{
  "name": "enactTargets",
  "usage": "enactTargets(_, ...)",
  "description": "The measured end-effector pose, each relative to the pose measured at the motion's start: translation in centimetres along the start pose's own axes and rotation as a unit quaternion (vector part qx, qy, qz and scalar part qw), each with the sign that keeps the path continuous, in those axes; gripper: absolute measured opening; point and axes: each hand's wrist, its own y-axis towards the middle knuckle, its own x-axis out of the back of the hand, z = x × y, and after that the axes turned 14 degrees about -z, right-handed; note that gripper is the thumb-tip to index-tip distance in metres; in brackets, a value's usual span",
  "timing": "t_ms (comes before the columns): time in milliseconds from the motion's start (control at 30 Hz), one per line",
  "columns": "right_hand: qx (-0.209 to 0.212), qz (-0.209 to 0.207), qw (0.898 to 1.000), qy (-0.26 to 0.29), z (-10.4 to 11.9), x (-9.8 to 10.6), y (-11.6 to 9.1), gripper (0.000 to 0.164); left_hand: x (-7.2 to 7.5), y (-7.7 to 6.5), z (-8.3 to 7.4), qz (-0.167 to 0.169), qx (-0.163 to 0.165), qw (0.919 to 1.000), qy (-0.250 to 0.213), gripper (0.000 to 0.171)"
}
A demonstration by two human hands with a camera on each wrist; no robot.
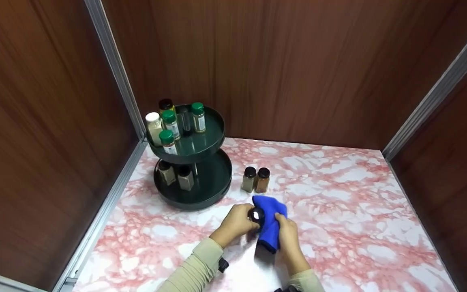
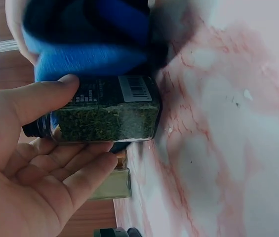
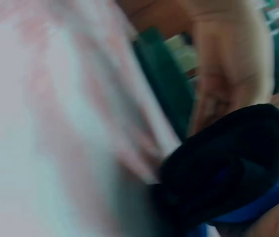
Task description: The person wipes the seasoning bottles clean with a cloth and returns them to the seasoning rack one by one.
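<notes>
My left hand (image 1: 235, 223) grips a spice jar (image 2: 109, 121) of dried green herbs with a black cap. In the left wrist view the thumb and fingers hold it near the cap, and a barcode label shows on its side. A blue cloth (image 1: 270, 219) with a dark edge is in my right hand (image 1: 289, 237), thumb on top. The cloth lies against the jar's side. Both are over the marbled tabletop, and in the right wrist view, which is blurred, the cloth (image 3: 228, 168) hides the jar.
A dark green two-tier round rack (image 1: 201, 198) stands at the back left. Several bottles, some with green caps (image 1: 197, 108), are on its upper tier, and two jars (image 1: 185, 180) on the lower. Two black-capped jars, a pale one (image 1: 248, 183) and an orange-brown one (image 1: 262, 184), stand beyond my hands.
</notes>
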Motion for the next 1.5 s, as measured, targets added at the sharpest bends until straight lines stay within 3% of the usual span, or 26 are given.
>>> enactTargets(133, 0.004, 0.004, 0.999, 0.049, 1.8, 0.1, -0.5, 0.038, 0.0, 0.1, 0.1, -0.007, -0.004, 1.0, -0.003, 0.031)
enactTargets(267, 0.022, 0.007, 0.997, 0.078, 1.8, -0.6, -0.1, 0.036, -0.1, 0.2, 0.0, -0.004, -0.005, 1.0, 0.0, 0.031)
enactTargets(433, 0.015, 0.012, 0.999, 0.035, -0.1, -0.8, 0.6, 0.032, -0.2, 0.1, 0.0, 0.0, -0.003, 1.0, 0.008, 0.03)
enactTargets(567, 0.005, 0.006, 1.0, -0.009, -0.2, 0.1, 0.2, 0.033, -0.3, -0.1, 0.1, 0.007, 0.002, 1.0, -0.005, 0.032)
enactTargets(667, -0.001, 0.002, 1.0, 0.001, 1.1, 0.6, -0.5, 0.034, -0.3, -0.1, 0.3, 0.006, 0.001, 0.9999, -0.012, 0.029)
enactTargets(767, 0.004, 0.011, 0.999, 0.045, 2.3, 0.6, -1.0, 0.037, -0.2, -0.1, 0.4, 0.004, -0.002, 0.9999, -0.013, 0.029)
enactTargets(900, 0.026, 0.01, 0.997, 0.078, 2.1, -0.3, -0.4, 0.033, -0.3, -0.1, 0.4, 0.003, -0.009, 0.9999, -0.006, 0.03)
enactTargets(1033, 0.024, -0.009, 0.999, 0.048, -0.1, -1.1, 0.6, 0.028, -0.4, -0.2, 0.2, 0.005, -0.007, 0.9999, -0.008, 0.031)
enactTargets(1167, 0.022, -0.02, 1.0, 0.006, -1.7, -0.7, 0.4, 0.03, -0.4, -0.3, 0.1, 0.011, 0.004, 0.9998, -0.018, 0.033)
enactTargets(1500, 0.022, -0.022, 1.0, 0.006, 0.0, 0.8, -1.4, 0.032, -0.1, -0.1, 0.5, 0.021, 0.013, 0.9986, -0.046, 0.036)
